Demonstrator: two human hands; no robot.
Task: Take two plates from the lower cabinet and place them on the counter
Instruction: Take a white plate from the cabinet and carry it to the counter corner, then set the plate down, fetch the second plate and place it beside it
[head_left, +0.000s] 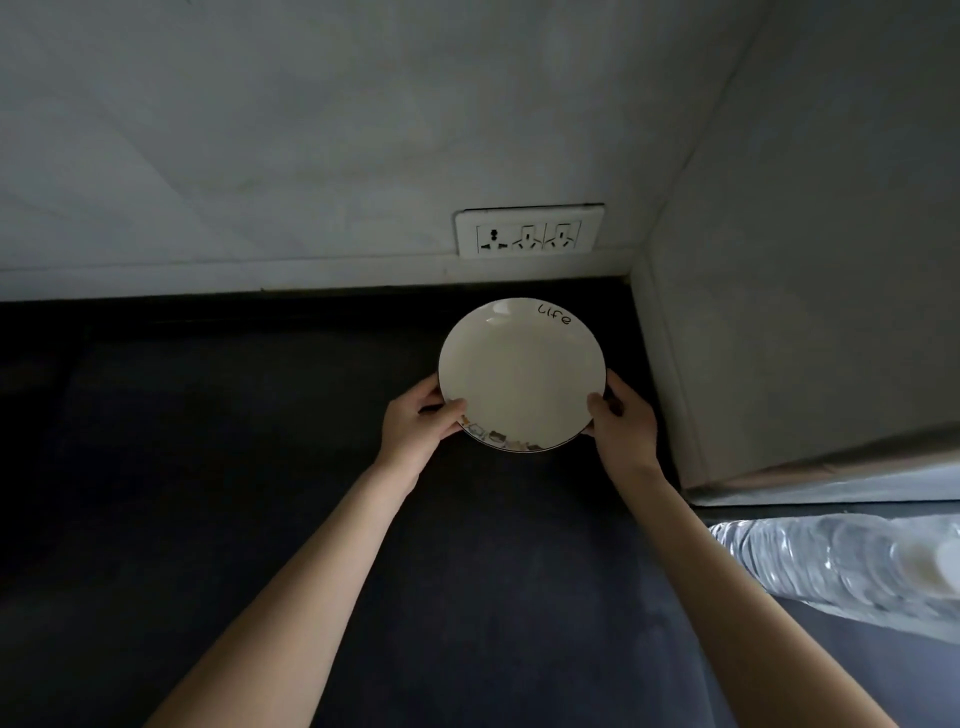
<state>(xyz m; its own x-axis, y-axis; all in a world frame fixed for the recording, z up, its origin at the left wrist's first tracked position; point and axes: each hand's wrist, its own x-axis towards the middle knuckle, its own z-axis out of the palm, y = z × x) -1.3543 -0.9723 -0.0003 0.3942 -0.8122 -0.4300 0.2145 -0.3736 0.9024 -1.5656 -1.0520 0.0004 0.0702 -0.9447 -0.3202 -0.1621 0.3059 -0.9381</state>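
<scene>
Both hands clamp the plate (521, 371) over the counter (208, 467).
My left hand (415, 421) and right hand (623, 426) should lower it gently next.

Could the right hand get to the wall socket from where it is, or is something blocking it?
Probably yes, but not right now. The right hand and the left hand both grip the plate, which sits between them and the wall socket. Nothing else blocks the way; it would have to let go first.

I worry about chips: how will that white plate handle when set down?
The plate looks glazed, probably rigid, brittle and slippery. Both hands, left hand and right hand, grip opposite rims, suggesting some weight. The counter looks hard; lower gently.
</scene>
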